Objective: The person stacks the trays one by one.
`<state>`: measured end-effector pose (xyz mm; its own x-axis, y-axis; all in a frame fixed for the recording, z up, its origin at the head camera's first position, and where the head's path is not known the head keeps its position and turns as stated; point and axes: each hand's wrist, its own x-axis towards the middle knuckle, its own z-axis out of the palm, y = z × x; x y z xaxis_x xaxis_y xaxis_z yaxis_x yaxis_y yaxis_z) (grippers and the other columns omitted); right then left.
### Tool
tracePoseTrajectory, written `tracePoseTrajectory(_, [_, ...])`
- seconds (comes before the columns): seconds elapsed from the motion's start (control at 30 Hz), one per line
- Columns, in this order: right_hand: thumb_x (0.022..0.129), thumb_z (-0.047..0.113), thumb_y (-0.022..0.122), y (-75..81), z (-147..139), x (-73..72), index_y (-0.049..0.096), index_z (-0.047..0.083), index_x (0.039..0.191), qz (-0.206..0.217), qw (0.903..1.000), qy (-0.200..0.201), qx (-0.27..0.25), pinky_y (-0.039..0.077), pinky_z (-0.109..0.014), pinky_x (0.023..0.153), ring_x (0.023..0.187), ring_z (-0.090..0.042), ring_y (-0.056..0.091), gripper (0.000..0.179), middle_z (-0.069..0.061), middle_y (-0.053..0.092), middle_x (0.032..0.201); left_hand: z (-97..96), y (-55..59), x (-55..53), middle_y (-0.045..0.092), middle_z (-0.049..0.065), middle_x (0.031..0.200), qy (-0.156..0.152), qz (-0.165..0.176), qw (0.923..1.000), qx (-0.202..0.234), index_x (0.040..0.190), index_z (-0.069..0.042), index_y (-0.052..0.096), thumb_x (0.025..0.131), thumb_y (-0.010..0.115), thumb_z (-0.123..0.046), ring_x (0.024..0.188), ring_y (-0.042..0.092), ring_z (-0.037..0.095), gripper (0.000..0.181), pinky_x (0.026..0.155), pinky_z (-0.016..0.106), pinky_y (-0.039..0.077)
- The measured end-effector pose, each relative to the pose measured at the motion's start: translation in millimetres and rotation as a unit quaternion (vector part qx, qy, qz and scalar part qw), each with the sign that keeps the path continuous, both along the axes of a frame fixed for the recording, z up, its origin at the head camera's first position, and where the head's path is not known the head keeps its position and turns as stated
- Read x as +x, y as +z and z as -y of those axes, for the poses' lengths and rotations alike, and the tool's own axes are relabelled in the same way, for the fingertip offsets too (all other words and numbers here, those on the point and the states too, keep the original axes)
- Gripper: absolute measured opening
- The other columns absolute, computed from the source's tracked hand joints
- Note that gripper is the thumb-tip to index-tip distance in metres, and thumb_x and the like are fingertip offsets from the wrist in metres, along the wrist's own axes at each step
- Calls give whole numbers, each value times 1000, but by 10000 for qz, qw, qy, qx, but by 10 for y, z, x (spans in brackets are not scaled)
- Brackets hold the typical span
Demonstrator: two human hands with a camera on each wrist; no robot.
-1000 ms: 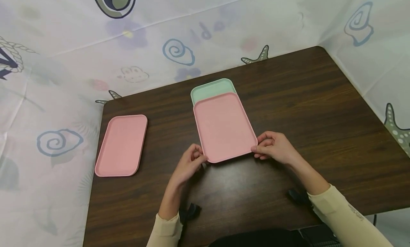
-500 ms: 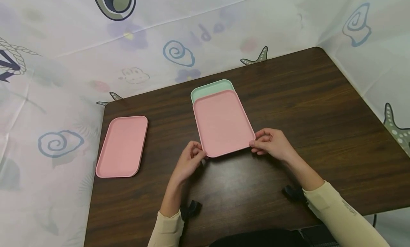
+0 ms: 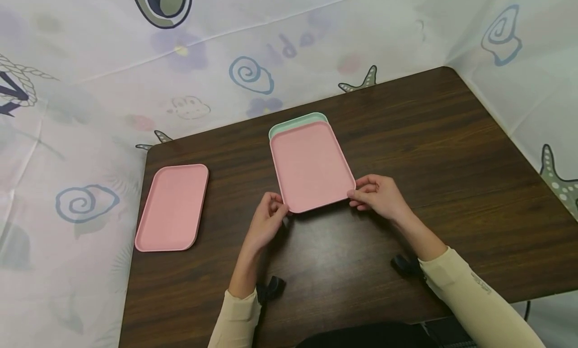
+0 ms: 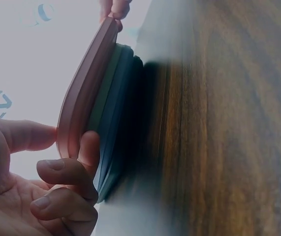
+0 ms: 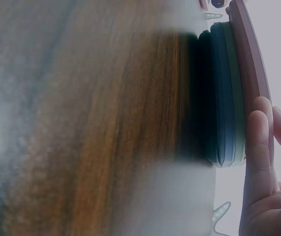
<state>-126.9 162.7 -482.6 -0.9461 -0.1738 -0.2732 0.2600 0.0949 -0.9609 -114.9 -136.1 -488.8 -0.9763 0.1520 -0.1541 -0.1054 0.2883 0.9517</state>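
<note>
Both hands hold a pink tray [image 3: 311, 167] by its two near corners. My left hand [image 3: 265, 222] pinches the left corner between thumb and fingers; my right hand [image 3: 381, 200] pinches the right one. Under it lies a mint green tray [image 3: 298, 122], of which only the far rim and a thin strip show in the head view. The wrist views reveal a stack below: the green tray [image 4: 106, 86] over a blue tray [image 5: 220, 93], with a darker layer at the bottom. The pink tray overhangs the stack toward me. Whether it touches the green tray, I cannot tell.
Another pink tray [image 3: 173, 207] lies flat near the left edge of the dark wooden table [image 3: 451, 187]. A patterned white cloth [image 3: 203, 47] hangs behind the table and along its sides. Dark straps hang at both wrists.
Both hands have slid the pink tray away from me, so it covers more of the green tray and a narrower green strip shows. The pink tray at the left stays put.
</note>
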Motion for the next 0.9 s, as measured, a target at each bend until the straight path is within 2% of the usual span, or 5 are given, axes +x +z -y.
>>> tracePoseTrajectory(0.2, [89, 9, 73, -30, 23, -56, 55, -13, 113, -72, 9998, -158, -48, 57, -35, 66, 75, -24, 73, 36, -26, 70, 92, -17, -23, -46, 66, 24, 87, 70, -280, 9995, -93, 108, 0, 49, 96, 56, -5, 69, 53, 39, 15, 56, 25, 38])
tracePoseTrajectory(0.3, [90, 11, 72, -43, 34, -79, 56, -12, 114, -175, 9997, -196, 29, 57, -34, 66, 75, -23, 73, 37, -26, 70, 93, -18, -32, -63, 66, 24, 88, 112, -317, 9994, -93, 110, 0, 49, 97, 57, -5, 75, 56, 43, 16, 59, 25, 39])
tracePoseTrajectory(0.43, [90, 14, 73, -48, 49, -100, 58, -11, 116, -334, 9989, -240, 218, 57, -34, 64, 75, -24, 73, 39, -27, 70, 94, -22, -44, -78, 66, 21, 88, 169, -340, 9991, -211, 112, -2, 50, 97, 59, -9, 80, 59, 41, 19, 62, 26, 40])
tracePoseTrajectory(0.63, [89, 16, 74, -52, 73, -135, 59, -10, 118, -454, 9977, -340, 383, 57, -32, 62, 74, -22, 73, 41, -25, 70, 94, -38, -32, -87, 67, 17, 89, 157, -365, 9978, -524, 117, -6, 49, 96, 62, -15, 67, 57, 33, 26, 58, 27, 39])
tracePoseTrajectory(0.9, [89, 14, 74, -57, 109, -176, 60, -10, 118, -584, 9961, -477, 460, 57, -32, 60, 72, -23, 73, 39, -23, 71, 90, -46, -19, -94, 66, 4, 94, 80, -667, 9868, -1475, 123, -10, 47, 95, 65, -28, 59, 48, 16, 38, 55, 30, 39])
